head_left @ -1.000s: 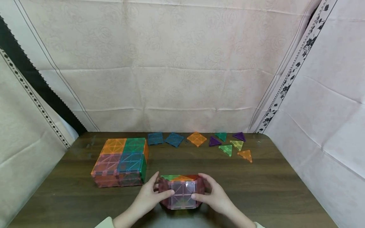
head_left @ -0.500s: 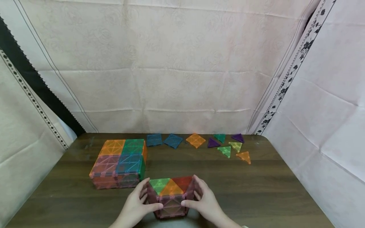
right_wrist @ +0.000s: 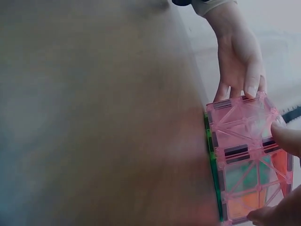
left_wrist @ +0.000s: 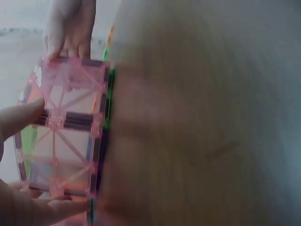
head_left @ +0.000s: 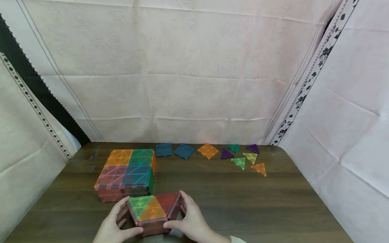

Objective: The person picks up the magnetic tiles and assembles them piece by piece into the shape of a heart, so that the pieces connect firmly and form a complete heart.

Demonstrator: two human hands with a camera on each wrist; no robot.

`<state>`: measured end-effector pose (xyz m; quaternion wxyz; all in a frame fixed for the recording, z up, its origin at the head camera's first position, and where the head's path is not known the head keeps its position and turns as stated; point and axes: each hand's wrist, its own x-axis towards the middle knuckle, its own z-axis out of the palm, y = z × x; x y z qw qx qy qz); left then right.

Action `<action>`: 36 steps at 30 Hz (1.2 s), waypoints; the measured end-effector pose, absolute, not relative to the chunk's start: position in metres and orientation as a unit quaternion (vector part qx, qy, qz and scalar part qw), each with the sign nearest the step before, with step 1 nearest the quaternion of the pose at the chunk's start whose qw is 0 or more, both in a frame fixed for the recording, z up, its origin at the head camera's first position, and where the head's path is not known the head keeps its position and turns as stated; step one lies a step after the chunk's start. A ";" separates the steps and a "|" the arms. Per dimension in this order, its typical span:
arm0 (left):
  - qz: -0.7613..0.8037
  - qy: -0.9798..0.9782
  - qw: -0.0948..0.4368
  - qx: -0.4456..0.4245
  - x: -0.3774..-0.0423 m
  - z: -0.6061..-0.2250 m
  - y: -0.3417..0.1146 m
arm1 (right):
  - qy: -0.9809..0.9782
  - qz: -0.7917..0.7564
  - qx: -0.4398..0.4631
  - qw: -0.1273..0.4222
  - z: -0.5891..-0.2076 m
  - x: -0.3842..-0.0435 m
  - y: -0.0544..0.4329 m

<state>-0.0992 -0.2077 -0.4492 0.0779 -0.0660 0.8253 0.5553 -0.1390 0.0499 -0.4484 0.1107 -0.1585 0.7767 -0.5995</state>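
Observation:
Between both hands is a box of magnetic tiles (head_left: 152,211), with pink see-through sides and a top of green, orange and red triangles. My left hand (head_left: 113,224) grips its left end, thumb at the front and fingers behind. The other end is held by my right hand (head_left: 194,221), thumb on the front lower edge. In the left wrist view, pink square tiles (left_wrist: 70,146) of the box's side face the camera. The right wrist view shows pink tiles (right_wrist: 242,122) with the left hand (right_wrist: 240,61) beyond them. Whether the box touches the table is unclear.
Just behind the box's left end stands a larger magnetic tile block (head_left: 126,173), topped orange, green, pink and blue. Along the back lie two blue squares (head_left: 183,151), an orange square (head_left: 208,151) and several loose triangles (head_left: 238,163). A pale cloth (head_left: 194,84) hangs behind the table.
Both hands have moved the box left and somewhat nearer the person, close to the larger block. It has tipped so that more of its coloured top shows. The loose tiles stay put.

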 end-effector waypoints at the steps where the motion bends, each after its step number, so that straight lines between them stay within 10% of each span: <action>1: 0.554 0.826 0.081 -0.063 -0.100 -0.450 -0.215 | 0.780 -0.596 -0.160 0.108 -0.449 -0.139 0.044; 20: 0.646 0.754 0.083 -0.078 -0.103 -0.489 -0.324 | 0.811 -0.541 -0.170 0.143 -0.444 -0.137 -0.039; 36: 0.567 0.809 0.132 -0.085 -0.122 -0.457 -0.322 | 0.807 -0.552 -0.181 0.111 -0.449 -0.141 -0.053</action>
